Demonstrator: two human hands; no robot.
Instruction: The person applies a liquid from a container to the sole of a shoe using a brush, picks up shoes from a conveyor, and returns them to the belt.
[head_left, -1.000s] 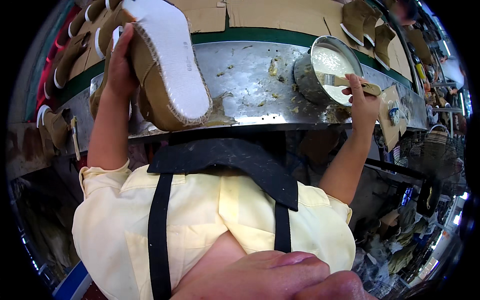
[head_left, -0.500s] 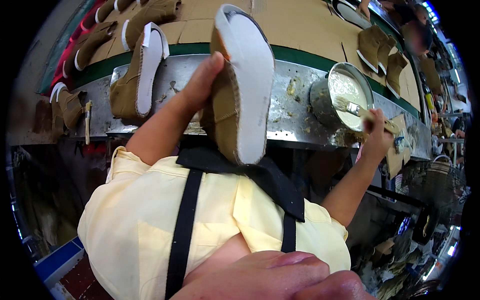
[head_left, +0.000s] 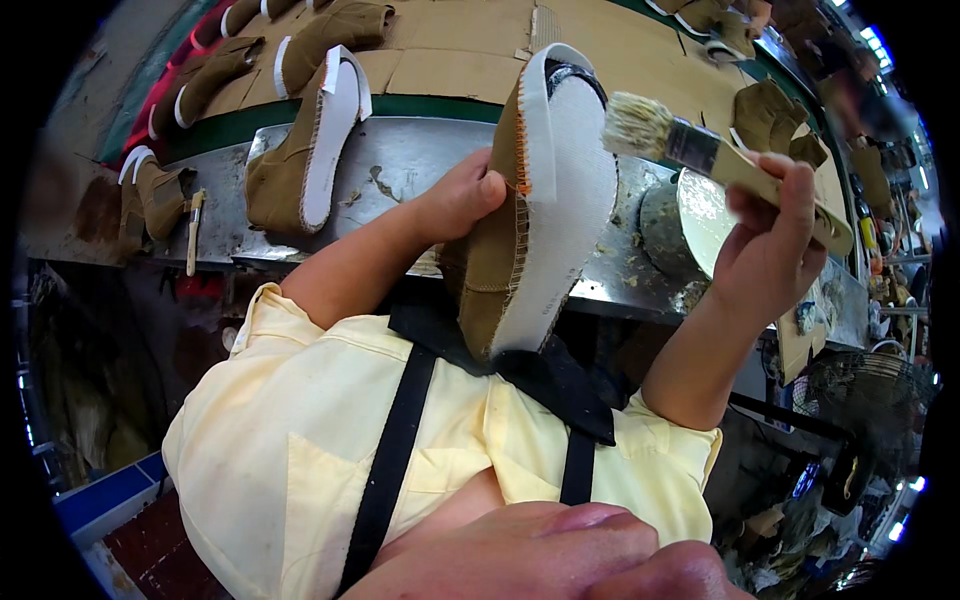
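My left hand (head_left: 462, 196) grips the side of a brown boot (head_left: 489, 270), its white stitched sole turned up toward me and its toe pointing away. A loose white strip curves round the toe end. Most of the left fingers are hidden behind the boot. In my right hand (head_left: 768, 240) is a flat paintbrush (head_left: 690, 144) with a pale wooden handle, its whitish bristles close to the right edge of the sole near the toe. Below the brush, partly hidden by my right hand, a metal pot (head_left: 672, 228) of creamy white liquid stands on the metal bench.
Another brown boot (head_left: 286, 178), sole showing, leans at the left of the smeared metal bench (head_left: 400, 160). Left of it are a small brush (head_left: 194, 232) and a brown boot (head_left: 158, 200). More boots line the cardboard-covered table (head_left: 450, 70). A fan (head_left: 862, 395) stands at right.
My right hand has lifted the brush out of the pot and brought it up beside the sole. The boot, in my left hand, now sits slightly lower and farther right in view.
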